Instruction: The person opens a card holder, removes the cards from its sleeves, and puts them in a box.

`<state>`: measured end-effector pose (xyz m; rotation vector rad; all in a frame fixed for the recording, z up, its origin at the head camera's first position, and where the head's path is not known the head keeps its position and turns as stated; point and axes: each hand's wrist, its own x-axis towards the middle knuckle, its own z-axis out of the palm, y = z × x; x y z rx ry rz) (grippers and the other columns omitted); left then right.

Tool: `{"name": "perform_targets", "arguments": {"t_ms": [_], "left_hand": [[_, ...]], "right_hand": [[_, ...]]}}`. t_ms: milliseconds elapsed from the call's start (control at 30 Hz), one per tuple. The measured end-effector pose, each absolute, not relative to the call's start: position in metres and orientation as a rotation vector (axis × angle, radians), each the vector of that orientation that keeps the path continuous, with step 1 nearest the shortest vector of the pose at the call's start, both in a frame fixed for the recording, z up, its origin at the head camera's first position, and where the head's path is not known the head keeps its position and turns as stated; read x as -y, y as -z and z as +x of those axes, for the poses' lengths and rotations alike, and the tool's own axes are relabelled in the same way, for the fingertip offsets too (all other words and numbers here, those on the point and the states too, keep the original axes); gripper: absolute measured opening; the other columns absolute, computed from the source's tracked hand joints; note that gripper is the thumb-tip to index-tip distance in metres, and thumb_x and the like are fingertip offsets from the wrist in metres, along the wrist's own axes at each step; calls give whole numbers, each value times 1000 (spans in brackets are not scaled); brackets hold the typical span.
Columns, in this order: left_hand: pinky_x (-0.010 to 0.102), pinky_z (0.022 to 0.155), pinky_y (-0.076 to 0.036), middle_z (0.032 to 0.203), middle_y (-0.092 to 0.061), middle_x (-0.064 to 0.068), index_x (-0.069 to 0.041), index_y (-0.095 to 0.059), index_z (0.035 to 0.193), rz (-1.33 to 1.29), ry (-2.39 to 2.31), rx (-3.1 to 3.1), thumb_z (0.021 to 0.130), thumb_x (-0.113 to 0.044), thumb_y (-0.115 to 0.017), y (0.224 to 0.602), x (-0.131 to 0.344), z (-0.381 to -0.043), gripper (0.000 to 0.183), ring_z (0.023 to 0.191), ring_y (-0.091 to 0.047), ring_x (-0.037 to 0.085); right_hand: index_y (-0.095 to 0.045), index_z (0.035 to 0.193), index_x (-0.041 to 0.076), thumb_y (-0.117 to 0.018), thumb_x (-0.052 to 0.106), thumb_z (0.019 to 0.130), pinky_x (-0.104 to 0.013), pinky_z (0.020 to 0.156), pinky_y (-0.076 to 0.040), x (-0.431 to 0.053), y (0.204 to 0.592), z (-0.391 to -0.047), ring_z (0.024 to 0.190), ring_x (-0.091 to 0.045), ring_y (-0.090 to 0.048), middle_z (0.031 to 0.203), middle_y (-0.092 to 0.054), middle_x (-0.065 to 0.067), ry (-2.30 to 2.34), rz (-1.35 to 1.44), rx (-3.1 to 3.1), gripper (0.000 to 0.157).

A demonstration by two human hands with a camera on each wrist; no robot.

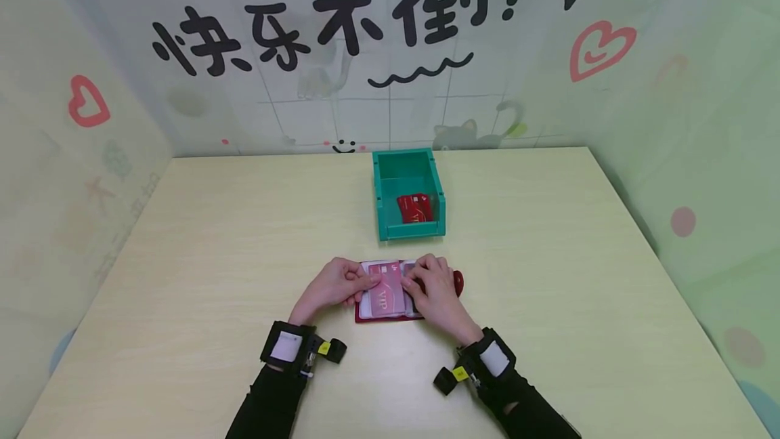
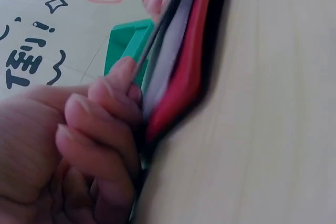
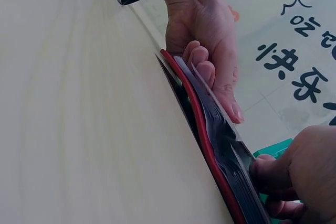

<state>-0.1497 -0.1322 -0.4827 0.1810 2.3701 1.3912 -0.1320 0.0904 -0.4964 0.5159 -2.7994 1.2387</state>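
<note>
A card holder [image 1: 388,320] with a dark red cover and clear sleeves lies open on the table between both hands. A pinkish card [image 1: 386,295] marked VIP shows on its left page, looking pale as if under the plastic. My left hand [image 1: 332,288] pinches the page's left side, thumb over the card and fingers beneath. On the other side my right hand [image 1: 440,297] has curled fingers and thumb pinching the sleeves near the holder's middle. In the right wrist view, the stacked sleeves [image 3: 212,119] stand fanned above the red cover [image 3: 195,106].
Just beyond the card holder stands a teal open bin [image 1: 396,231] with red cards [image 1: 416,208] in its near end. A red rounded tab [image 1: 458,283] sticks out at the holder's right. The pale wooden table [image 1: 244,236] meets printed cloth walls on three sides.
</note>
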Motion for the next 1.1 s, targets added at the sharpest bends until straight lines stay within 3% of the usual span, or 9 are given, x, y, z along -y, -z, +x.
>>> {"name": "perform_targets", "arguments": {"t_ms": [200, 333, 500, 867, 1100], "left_hand": [[21, 47, -28, 53, -55, -4, -6, -65, 77, 180, -1396, -2378, 95, -32, -71, 481, 129, -152, 32, 47, -47, 10], [20, 48, -32, 55, -56, -4, -4, -65, 79, 209, -1405, -2346, 98, -27, -67, 480, 130, -152, 30, 48, -48, 10], [19, 49, -38, 57, -57, -3, -1, -65, 82, 243, -1419, -2324, 100, -23, -63, 480, 131, -152, 29, 48, -50, 9], [20, 49, -34, 55, -50, -4, -2, -63, 80, 222, -1407, -2339, 102, -24, -58, 484, 135, -152, 32, 47, -43, 8], [20, 51, -38, 57, -53, -3, -2, -64, 82, 191, -1423, -2325, 101, -22, -60, 484, 135, -151, 28, 49, -46, 10]], "right_hand": [[-71, 85, 6, -73, 19, 92, -41, 87, -31, -92, 495, -133, 100, -23, -42, 100, -54, -9, -1260, 495, 2760, 15], [-71, 82, 8, -75, 23, 91, -40, 85, -29, -92, 495, -133, 101, -23, -41, 100, -53, -8, -1273, 499, 2773, 17], [-70, 83, 7, -73, 21, 92, -41, 86, -29, -91, 496, -134, 102, -24, -41, 102, -53, -9, -1254, 492, 2783, 17], [-72, 90, 3, -65, 13, 96, -44, 89, -30, -88, 496, -133, 102, -26, -41, 103, -52, -10, -1241, 476, 2813, 13], [-71, 93, 3, -65, 12, 96, -48, 94, -32, -91, 494, -133, 108, -27, -40, 107, -52, -12, -1348, 423, 2835, 12]]}}
